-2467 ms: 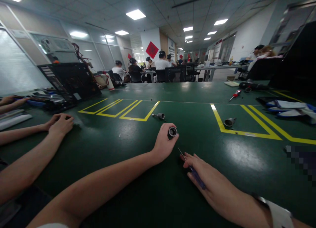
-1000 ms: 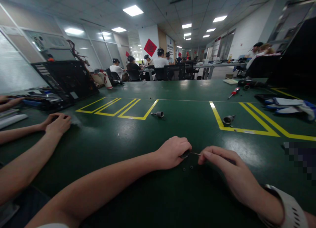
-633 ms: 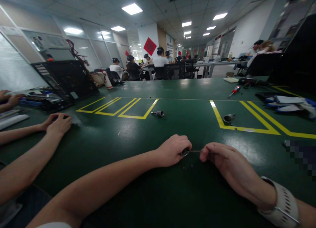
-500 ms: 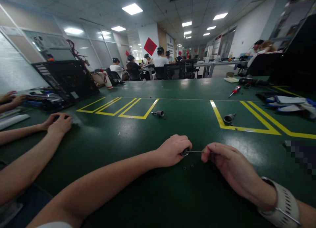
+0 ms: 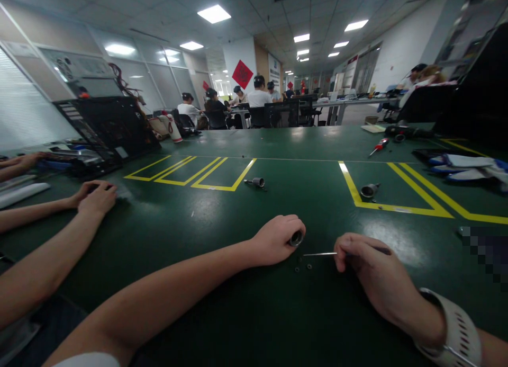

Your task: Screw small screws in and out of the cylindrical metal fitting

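My left hand (image 5: 275, 240) is closed around a hollow metal cylinder (image 5: 296, 238), its round open end showing at the thumb side; the rest is hidden in the fist. My right hand (image 5: 367, 271) grips a thin screwdriver (image 5: 319, 254), with its bright shaft pointing left and its dark handle mostly covered by the palm. The shaft's tip lies just below and right of the cylinder, apart from it. Beneath the tip, small dark rings (image 5: 309, 266) lie on the green table (image 5: 222, 324). A dark speck near the tip is too small to name.
Two metal cup-shaped parts with stems, one left (image 5: 256, 182) and one right (image 5: 369, 190), lie farther back near yellow tape. A red screwdriver (image 5: 379, 146) and gloves (image 5: 468, 168) are at the right. A co-worker's hands (image 5: 95, 196) rest on the table at left.
The screwdriver's shaft has come out of the cylinder's open end and moved slightly down and right with my right hand. The cylinder's opening has turned more into view.
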Demonstrator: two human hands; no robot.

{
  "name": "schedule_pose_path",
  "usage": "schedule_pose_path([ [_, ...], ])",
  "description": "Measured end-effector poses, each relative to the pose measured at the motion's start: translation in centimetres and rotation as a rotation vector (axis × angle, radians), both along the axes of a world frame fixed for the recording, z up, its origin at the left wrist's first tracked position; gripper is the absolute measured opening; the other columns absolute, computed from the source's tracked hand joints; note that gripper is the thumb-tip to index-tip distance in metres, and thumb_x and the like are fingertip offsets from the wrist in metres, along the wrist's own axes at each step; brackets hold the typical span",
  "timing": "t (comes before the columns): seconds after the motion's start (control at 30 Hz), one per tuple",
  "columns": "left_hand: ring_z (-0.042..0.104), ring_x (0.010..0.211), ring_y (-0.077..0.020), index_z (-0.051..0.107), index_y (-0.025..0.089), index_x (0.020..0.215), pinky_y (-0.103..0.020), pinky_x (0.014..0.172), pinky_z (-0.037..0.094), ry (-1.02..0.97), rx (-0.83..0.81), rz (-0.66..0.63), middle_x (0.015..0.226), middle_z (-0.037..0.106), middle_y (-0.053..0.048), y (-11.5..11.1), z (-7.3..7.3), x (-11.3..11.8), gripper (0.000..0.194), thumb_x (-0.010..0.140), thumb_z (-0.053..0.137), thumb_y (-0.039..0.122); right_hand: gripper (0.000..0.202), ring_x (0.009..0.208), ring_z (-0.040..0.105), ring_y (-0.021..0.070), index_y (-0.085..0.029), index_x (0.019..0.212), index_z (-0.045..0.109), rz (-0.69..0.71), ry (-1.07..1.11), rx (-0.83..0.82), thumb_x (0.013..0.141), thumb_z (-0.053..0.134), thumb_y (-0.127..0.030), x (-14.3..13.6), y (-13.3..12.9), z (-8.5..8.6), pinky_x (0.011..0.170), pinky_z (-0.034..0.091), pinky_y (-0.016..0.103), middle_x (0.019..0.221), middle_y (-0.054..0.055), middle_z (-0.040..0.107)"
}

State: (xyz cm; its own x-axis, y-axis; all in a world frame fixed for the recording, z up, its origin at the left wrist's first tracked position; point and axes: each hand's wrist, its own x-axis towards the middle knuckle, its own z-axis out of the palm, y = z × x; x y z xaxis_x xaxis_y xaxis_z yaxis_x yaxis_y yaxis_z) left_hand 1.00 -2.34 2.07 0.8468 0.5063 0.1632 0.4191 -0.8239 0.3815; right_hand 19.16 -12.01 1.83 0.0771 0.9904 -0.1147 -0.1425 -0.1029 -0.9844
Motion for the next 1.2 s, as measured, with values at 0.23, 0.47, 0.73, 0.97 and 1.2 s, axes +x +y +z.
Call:
schedule_pose_path([
  [0.23, 0.051, 0.072, -0.0120, 0.050, 0.015, 0.083, -0.024, 0.065, 0.042, -0.157, -0.110, -0.021, 0.081, 0.055, -0.002, -0.2, 0.7, -0.5, 0.013, 0.076, 0.058, 0.023, 0.023, 0.055, 0.047, 0.0154, -0.019, 0.051, 0.057, -0.066, -0.073, 0.040, 0.071, 0.054, -0.031, 0.1, -0.1, -0.2, 0.058, 0.033, 0.031, 0.052, 0.000, 0.053],
  [0.47, 0.051, 0.082, -0.0141, 0.056, 0.014, 0.088, -0.026, 0.070, 0.043, -0.053, -0.065, -0.161, 0.093, 0.056, -0.006, -1.5, 1.2, -0.4, 0.020, 0.079, 0.057, 0.033, 0.018, 0.056, 0.046, 0.0158, -0.021, 0.051, 0.058, -0.287, 0.095, 0.002, 0.066, 0.061, -0.030, 0.9, 0.7, 0.5, 0.056, 0.035, 0.031, 0.053, 0.000, 0.053],
  [0.73, 0.050, 0.081, -0.0168, 0.058, 0.018, 0.095, -0.027, 0.064, 0.039, 0.171, 0.167, -0.185, 0.097, 0.055, -0.007, -3.4, 1.5, 0.6, 0.032, 0.081, 0.053, 0.047, 0.018, 0.056, 0.046, 0.0156, -0.020, 0.051, 0.058, -0.295, 0.117, -0.015, 0.066, 0.062, -0.031, 1.0, 1.3, 0.2, 0.056, 0.035, 0.031, 0.053, 0.000, 0.052],
  [0.97, 0.047, 0.075, -0.0151, 0.056, 0.016, 0.085, -0.028, 0.065, 0.038, 0.248, 0.275, -0.278, 0.086, 0.055, -0.005, -3.7, 1.7, 1.1, 0.018, 0.088, 0.046, 0.030, 0.018, 0.055, 0.047, 0.0149, -0.020, 0.052, 0.059, -0.308, 0.123, 0.002, 0.065, 0.064, -0.032, 0.9, 1.1, 0.2, 0.055, 0.035, 0.030, 0.053, 0.000, 0.053],
  [1.2, 0.049, 0.080, -0.0161, 0.056, 0.015, 0.089, -0.028, 0.069, 0.039, 0.268, 0.291, -0.102, 0.089, 0.056, -0.005, 0.4, 1.3, -0.6, 0.019, 0.089, 0.042, 0.028, 0.017, 0.057, 0.048, 0.0158, -0.021, 0.055, 0.060, -0.294, 0.131, -0.033, 0.065, 0.065, -0.033, 1.2, 1.1, 0.2, 0.057, 0.037, 0.031, 0.055, 0.000, 0.054],
])
